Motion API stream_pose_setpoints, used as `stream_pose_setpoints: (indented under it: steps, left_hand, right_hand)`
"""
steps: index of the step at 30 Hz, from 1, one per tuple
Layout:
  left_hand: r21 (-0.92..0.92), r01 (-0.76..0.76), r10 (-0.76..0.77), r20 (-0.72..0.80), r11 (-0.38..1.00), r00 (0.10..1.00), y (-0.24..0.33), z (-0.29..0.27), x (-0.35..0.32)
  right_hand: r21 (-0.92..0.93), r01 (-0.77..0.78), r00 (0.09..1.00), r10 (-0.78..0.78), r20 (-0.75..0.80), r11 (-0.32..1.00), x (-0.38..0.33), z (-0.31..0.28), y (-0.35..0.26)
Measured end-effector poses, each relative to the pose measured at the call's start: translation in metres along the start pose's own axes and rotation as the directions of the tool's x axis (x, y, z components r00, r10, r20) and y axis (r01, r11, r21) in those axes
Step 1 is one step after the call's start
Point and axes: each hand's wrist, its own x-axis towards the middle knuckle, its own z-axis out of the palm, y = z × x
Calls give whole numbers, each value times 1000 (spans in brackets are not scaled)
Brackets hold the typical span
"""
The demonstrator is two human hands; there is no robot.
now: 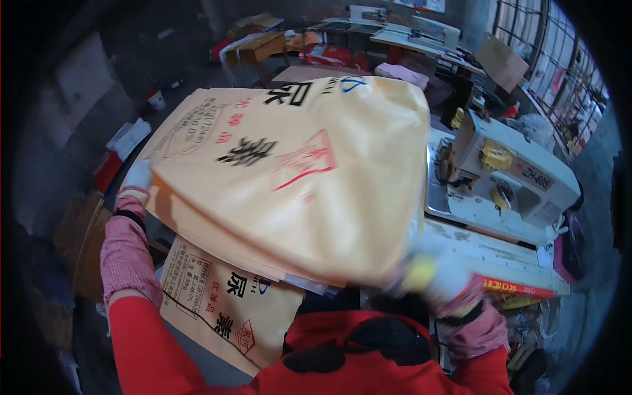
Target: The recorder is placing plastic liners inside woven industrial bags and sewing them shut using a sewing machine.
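A large cream woven sack (368,178) with black and red print spreads across the middle, its right part bulging and its near edge raised. At its left edge my left hand (139,176), in a white glove, is closed on the sack. My right hand (428,271), gloved in white with a yellow patch, is at the sack's near right corner; motion smears its fingers, so its grip is unclear. Below the raised edge a second printed sack (220,306) hangs or lies near my lap. Pink knitted cuffs cover both wrists.
A white sewing machine (526,171) stands on a worktable at the right, with a yellow tape roll (502,195) on it. Farther back are another sewing machine (434,33), a wooden table (260,49) and red bundles (329,56). A white bucket (156,99) stands at the left.
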Motion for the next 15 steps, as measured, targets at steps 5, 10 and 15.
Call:
stream_pose_setpoints:
  steps: [5, 10, 15]
  left_hand:
    - [41, 294, -297, 151, 955, 943, -39, 15, 15]
    - [-279, 124, -75, 182, 952, 981, 62, 11, 44]
    - [-507, -27, 134, 175, 862, 975, 235, -26, 115]
  right_hand:
    - [-133, 572, 814, -540, 215, 809, 31, 23, 11]
    - [-554, -146, 644, -346, -682, 820, 97, -70, 88]
    - [-547, -148, 693, -308, -652, 824, 143, -128, 85]
